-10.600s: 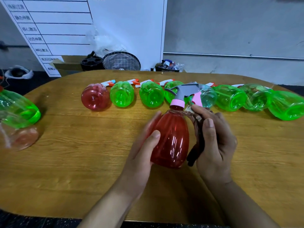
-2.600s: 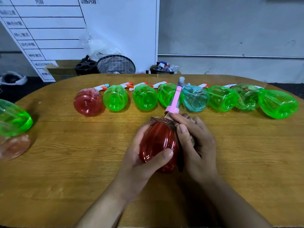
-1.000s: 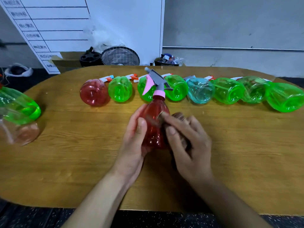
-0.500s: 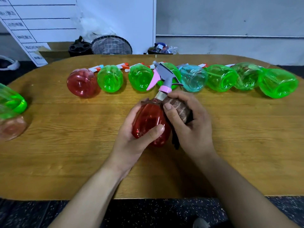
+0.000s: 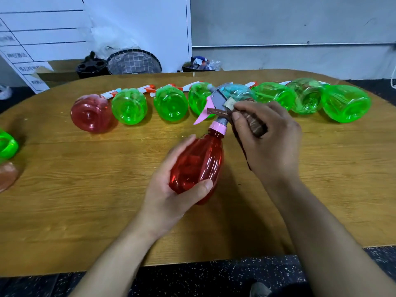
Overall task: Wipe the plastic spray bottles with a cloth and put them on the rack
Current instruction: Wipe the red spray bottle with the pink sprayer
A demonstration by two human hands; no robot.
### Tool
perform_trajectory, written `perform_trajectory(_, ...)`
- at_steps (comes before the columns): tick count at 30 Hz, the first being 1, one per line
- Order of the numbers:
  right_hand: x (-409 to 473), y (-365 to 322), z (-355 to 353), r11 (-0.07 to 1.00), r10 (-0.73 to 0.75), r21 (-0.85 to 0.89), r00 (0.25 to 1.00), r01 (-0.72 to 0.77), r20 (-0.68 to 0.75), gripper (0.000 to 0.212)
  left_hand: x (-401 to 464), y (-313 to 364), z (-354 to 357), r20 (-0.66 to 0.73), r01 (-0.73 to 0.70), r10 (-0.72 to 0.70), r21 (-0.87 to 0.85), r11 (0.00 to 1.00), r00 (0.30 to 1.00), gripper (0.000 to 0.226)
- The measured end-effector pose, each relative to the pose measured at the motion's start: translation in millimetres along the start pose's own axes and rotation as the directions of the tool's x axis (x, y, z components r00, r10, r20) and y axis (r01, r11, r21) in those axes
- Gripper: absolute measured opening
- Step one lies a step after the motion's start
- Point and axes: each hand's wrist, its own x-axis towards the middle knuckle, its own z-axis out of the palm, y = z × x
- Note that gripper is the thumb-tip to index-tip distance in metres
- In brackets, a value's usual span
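The left hand [image 5: 171, 189] wraps its fingers round the red bottle [image 5: 198, 166] just above the counter [image 5: 85, 189], while the right hand [image 5: 267, 142] pinches a brown cloth [image 5: 252, 123] against the bottle's gray sprayer [image 5: 218, 101].

Left hand [image 5: 171, 189], centre frame, palm up, fingers and thumb curled in a grip. Right hand [image 5: 265, 142], upper right of it, fingers pinched closed, forearm bare.
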Motion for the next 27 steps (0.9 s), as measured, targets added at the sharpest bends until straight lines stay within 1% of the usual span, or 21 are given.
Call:
perform_trajectory(1,0.1,0.3,-0.4,1.0,-0.006,0.002,1.0,0.006,0.008,0.025,0.0,-0.4,0.2,0.004,-0.003,0.003,0.004,1.0,1.0,0.078)
perform_trajectory(4,1.1,-3.0,0.4,0.993,-0.105,0.076,0.985,0.095,0.14,0.024,0.3,-1.5,-1.4,0.004,0.013,-0.013,-0.034,0.999,1.0,0.081)
perform_trajectory(6,4.8,-2.8,-0.9,0.986,-0.15,0.099,0.971,0.133,0.188,0.023,0.4,-0.4,-1.7,0.01,0.017,-0.016,-0.036,0.999,1.0,0.08)
perform_trajectory(7,6.9,-1.7,-1.9,0.988,-0.141,0.085,0.975,0.128,0.174,0.023,0.3,-0.1,-1.4,0.014,0.013,-0.012,-0.024,1.0,1.0,0.079)
perform_trajectory(10,9.6,2.8,-5.1,0.997,-0.067,0.034,0.996,0.065,0.059,0.023,-1.0,2.4,2.3,0.04,-0.011,0.01,0.017,1.0,0.999,0.079)
perform_trajectory(11,9.4,2.8,-5.4,0.997,-0.067,0.031,0.996,0.066,0.055,0.023,-1.3,2.3,2.9,0.046,-0.017,0.016,0.024,1.0,0.999,0.079)
perform_trajectory(15,7.8,-3.4,-6.7,0.983,-0.18,0.084,0.965,0.166,0.193,0.026,-0.6,-1.2,-0.1,0.053,-0.011,0.011,0.011,1.0,0.999,0.08)
perform_trajectory(17,7.9,-6.1,-6.9,0.987,-0.137,0.104,0.978,0.122,0.155,0.032,-0.7,-1.3,-0.2,0.061,-0.022,0.02,0.039,0.999,0.998,0.08)
perform_trajectory(20,8.1,-7.5,-7.1,0.989,-0.002,0.15,0.999,-0.005,0.048,0.033,-0.9,-1.8,0.0,0.068,-0.036,0.032,0.069,0.997,0.997,0.079)
perform_trajectory(22,8.2,-8.1,-8.4,0.986,-0.002,0.164,0.998,-0.008,0.057,0.03,-0.9,-2.3,-0.8,0.078,-0.038,0.033,0.069,0.997,0.996,0.079)
perform_trajectory(25,8.0,-9.7,-9.1,0.982,-0.067,0.183,0.988,0.041,0.136,0.026,-0.2,-3.0,-1.6,0.075,-0.038,0.033,0.063,0.997,0.997,0.079)
perform_trajectory(27,7.8,-9.2,-7.6,0.987,-0.042,0.161,0.995,0.027,0.091,0.026,-0.1,-2.9,-1.4,0.089,-0.046,0.038,0.084,0.995,0.995,0.08)
